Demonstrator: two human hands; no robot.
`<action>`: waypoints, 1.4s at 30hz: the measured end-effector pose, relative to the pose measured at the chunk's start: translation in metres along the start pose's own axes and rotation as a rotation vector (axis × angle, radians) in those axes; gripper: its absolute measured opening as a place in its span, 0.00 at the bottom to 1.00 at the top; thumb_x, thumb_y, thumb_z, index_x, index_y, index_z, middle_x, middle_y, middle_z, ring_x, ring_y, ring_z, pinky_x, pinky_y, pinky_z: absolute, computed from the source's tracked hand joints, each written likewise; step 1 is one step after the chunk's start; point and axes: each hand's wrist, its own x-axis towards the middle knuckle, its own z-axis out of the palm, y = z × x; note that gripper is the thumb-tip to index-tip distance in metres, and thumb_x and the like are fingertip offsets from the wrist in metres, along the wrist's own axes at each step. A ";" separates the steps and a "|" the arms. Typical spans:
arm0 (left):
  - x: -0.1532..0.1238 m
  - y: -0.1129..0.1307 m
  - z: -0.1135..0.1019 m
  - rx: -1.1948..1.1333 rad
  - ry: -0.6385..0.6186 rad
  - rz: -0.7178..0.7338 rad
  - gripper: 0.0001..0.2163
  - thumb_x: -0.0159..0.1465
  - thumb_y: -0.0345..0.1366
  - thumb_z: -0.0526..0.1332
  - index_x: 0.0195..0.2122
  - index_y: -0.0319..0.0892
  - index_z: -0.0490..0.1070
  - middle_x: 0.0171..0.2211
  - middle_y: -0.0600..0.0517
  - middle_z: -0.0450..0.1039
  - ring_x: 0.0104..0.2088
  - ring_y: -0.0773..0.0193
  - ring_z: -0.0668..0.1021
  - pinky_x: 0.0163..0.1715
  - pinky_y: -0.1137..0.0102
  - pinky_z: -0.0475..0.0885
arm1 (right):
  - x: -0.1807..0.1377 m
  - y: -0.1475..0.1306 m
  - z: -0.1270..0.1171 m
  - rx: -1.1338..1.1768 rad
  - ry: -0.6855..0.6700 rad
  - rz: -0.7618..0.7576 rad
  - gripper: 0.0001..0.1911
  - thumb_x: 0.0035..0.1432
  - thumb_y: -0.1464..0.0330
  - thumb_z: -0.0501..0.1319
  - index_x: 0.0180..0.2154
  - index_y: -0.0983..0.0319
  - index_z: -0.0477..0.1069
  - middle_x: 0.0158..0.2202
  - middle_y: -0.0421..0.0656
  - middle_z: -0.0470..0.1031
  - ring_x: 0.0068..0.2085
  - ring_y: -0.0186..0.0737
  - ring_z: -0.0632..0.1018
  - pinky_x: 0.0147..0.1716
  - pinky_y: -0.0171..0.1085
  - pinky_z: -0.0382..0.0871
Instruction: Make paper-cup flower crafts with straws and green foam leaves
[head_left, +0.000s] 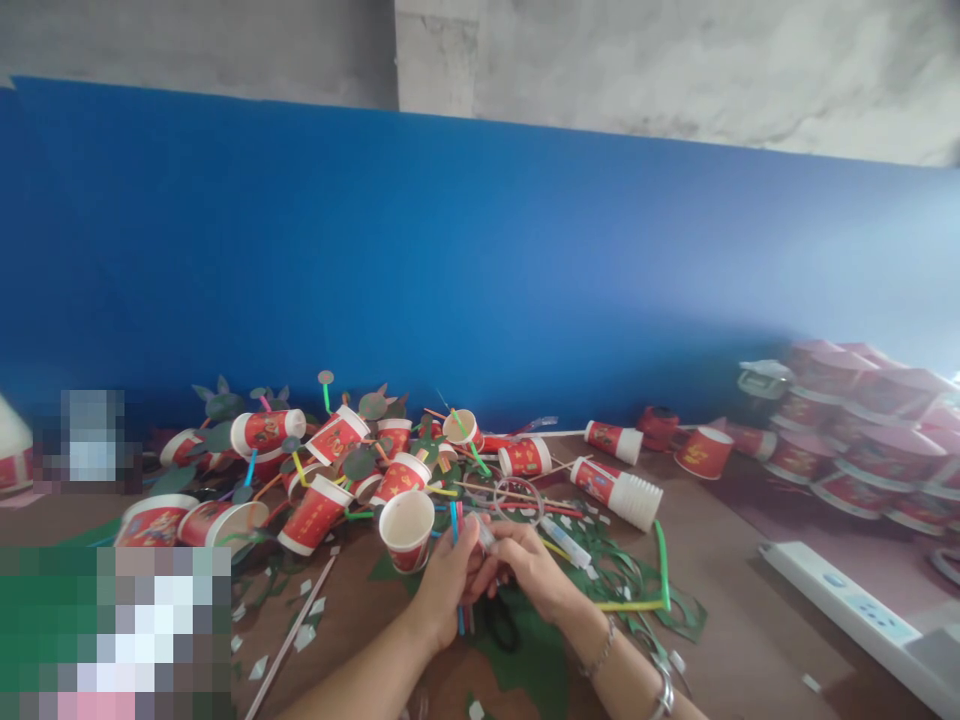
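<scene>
My left hand [448, 580] and my right hand [529, 565] meet over the brown table [750, 640], both closed round thin coloured straws [459, 620] that stick out below the left fist. A small clear piece shows between the fingertips; I cannot name it. Just beyond the left hand lies a red paper cup [407, 530] with its white inside facing me. Under my wrists lie black scissors [501, 622] on green paper scraps [536, 660]. A clear tape ring [517, 498] lies beyond my right hand.
A heap of red paper cups [330, 460] with straws and green paper leaves fills the table's far left. A sleeve of stacked cups [619, 490] lies to the right. Stacked red bowls [870, 430] stand at far right, a white power strip [847, 605] before them. A blue wall [480, 270] stands behind.
</scene>
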 end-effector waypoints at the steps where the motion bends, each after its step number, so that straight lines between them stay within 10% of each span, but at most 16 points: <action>1: 0.000 0.000 0.000 0.003 0.001 0.006 0.29 0.48 0.57 0.64 0.42 0.40 0.68 0.22 0.54 0.72 0.22 0.64 0.75 0.19 0.74 0.63 | 0.000 0.000 0.000 -0.006 0.005 0.003 0.12 0.45 0.65 0.51 0.28 0.65 0.69 0.16 0.42 0.76 0.18 0.35 0.72 0.20 0.31 0.56; 8: -0.001 0.000 0.001 0.025 0.006 -0.019 0.28 0.49 0.62 0.60 0.36 0.40 0.70 0.15 0.59 0.63 0.17 0.69 0.69 0.18 0.75 0.61 | -0.005 -0.001 -0.006 0.023 0.013 -0.004 0.16 0.45 0.66 0.48 0.31 0.65 0.70 0.15 0.42 0.75 0.19 0.36 0.72 0.21 0.33 0.57; 13: 0.007 -0.002 -0.007 0.012 -0.050 -0.113 0.31 0.49 0.68 0.52 0.14 0.42 0.52 0.10 0.63 0.44 0.11 0.79 0.48 0.13 0.76 0.38 | -0.006 -0.007 -0.016 -0.029 -0.071 -0.019 0.18 0.49 0.60 0.58 0.40 0.64 0.67 0.21 0.41 0.77 0.20 0.35 0.73 0.21 0.32 0.58; 22: 0.007 -0.011 -0.005 0.146 0.106 0.170 0.25 0.48 0.55 0.66 0.39 0.44 0.64 0.13 0.67 0.48 0.12 0.77 0.51 0.13 0.78 0.45 | -0.001 -0.009 -0.033 -0.316 0.140 -0.073 0.18 0.50 0.55 0.62 0.34 0.63 0.70 0.12 0.34 0.66 0.14 0.32 0.68 0.16 0.31 0.56; 34: 0.010 -0.011 -0.004 0.217 0.176 0.185 0.19 0.51 0.53 0.64 0.28 0.42 0.63 0.13 0.65 0.49 0.13 0.77 0.51 0.13 0.78 0.46 | -0.003 -0.006 -0.034 -0.737 0.226 -0.233 0.13 0.52 0.62 0.62 0.34 0.63 0.78 0.15 0.36 0.66 0.18 0.31 0.64 0.20 0.32 0.57; 42: 0.008 -0.009 -0.004 0.139 0.098 0.148 0.23 0.47 0.57 0.64 0.28 0.44 0.59 0.13 0.67 0.45 0.13 0.77 0.49 0.12 0.79 0.43 | -0.008 -0.020 -0.037 -0.849 0.178 -0.463 0.09 0.57 0.64 0.59 0.34 0.60 0.76 0.46 0.49 0.70 0.47 0.45 0.71 0.47 0.42 0.64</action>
